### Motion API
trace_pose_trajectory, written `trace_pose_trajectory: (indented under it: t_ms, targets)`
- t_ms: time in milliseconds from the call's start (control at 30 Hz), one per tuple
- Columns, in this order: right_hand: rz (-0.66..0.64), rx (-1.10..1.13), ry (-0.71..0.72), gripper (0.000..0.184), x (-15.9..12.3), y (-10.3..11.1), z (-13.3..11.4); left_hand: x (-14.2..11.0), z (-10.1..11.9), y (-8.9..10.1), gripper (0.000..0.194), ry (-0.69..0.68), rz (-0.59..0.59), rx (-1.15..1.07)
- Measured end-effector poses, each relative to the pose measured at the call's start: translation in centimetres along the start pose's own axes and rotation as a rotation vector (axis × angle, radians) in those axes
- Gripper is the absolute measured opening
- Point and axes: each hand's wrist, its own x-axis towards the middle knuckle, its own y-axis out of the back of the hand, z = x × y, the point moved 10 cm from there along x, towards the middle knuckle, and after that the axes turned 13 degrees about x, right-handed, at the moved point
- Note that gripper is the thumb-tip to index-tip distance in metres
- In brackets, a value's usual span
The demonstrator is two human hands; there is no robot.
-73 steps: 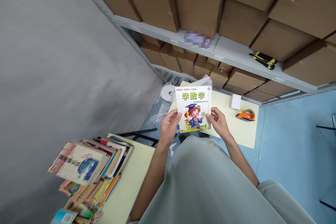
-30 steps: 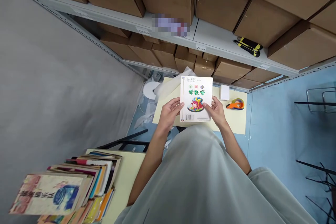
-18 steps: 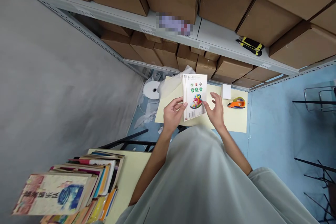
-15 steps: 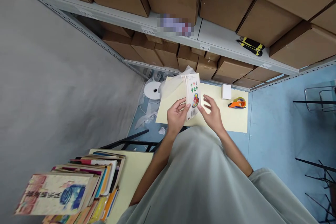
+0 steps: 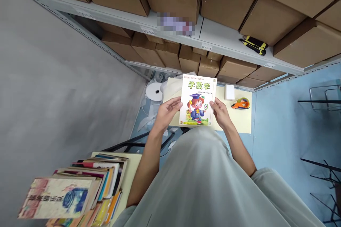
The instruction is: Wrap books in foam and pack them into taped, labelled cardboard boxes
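Note:
A thin children's book (image 5: 198, 101) faces me upright in the middle of the head view. Its white cover has green Chinese characters and a cartoon child in a blue graduation cap. My left hand (image 5: 167, 112) grips the book's left edge, thumb at the edge and the fingers partly hidden behind. On the opposite edge, my right hand (image 5: 221, 112) pinches it with the thumb on the front. Both hands are closed on the book, which is above the pale yellow table (image 5: 239, 122).
Several stacked books (image 5: 80, 188) lie on a table at lower left. A small white box (image 5: 229, 92) and an orange tape dispenser (image 5: 241, 104) are beyond my right hand. Cardboard boxes (image 5: 226, 3) fill the shelf, where yellow-black box cutters (image 5: 253, 45) lie. A white roll (image 5: 153, 92) is at left.
The book showed its back cover a second ago, then was turned about its long side; the front cover now faces me. My right hand, loosened half a second ago, holds the edge again.

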Motion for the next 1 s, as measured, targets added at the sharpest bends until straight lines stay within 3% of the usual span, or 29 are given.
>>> trace_pose_trajectory:
  t_ms: [133,400,500,633,800,900,1000]
  targets:
    - [-0.019,0.011,-0.01,0.075,0.1,0.1,-0.3,-0.4,0.0,-0.4,0.069,0.072,-0.025,-0.072]
    - [-0.004,-0.101,0.093,0.068,0.5,1.5,-1.2,-0.5,1.1,-1.3,0.061,-0.027,-0.012,-0.046]
    - [-0.02,-0.158,0.196,0.053,0.4,1.8,-2.6,-0.6,3.0,-0.2,0.042,-0.159,0.078,0.06]
    - [-0.065,-0.305,0.402,0.029,-0.2,1.2,-5.5,-1.7,7.2,1.1,0.014,-0.454,0.24,0.257]
    - [-0.03,-0.339,0.523,0.019,-1.0,0.9,-6.8,-3.0,9.2,1.4,0.013,-0.607,0.359,0.371]
    - [-0.031,-0.308,0.518,0.021,-1.0,1.2,-6.4,-3.3,9.1,1.2,0.016,-0.608,0.354,0.329]
    - [0.033,-0.288,0.432,0.037,-0.2,2.4,-4.6,-2.8,7.3,0.9,0.023,-0.48,0.321,0.284]
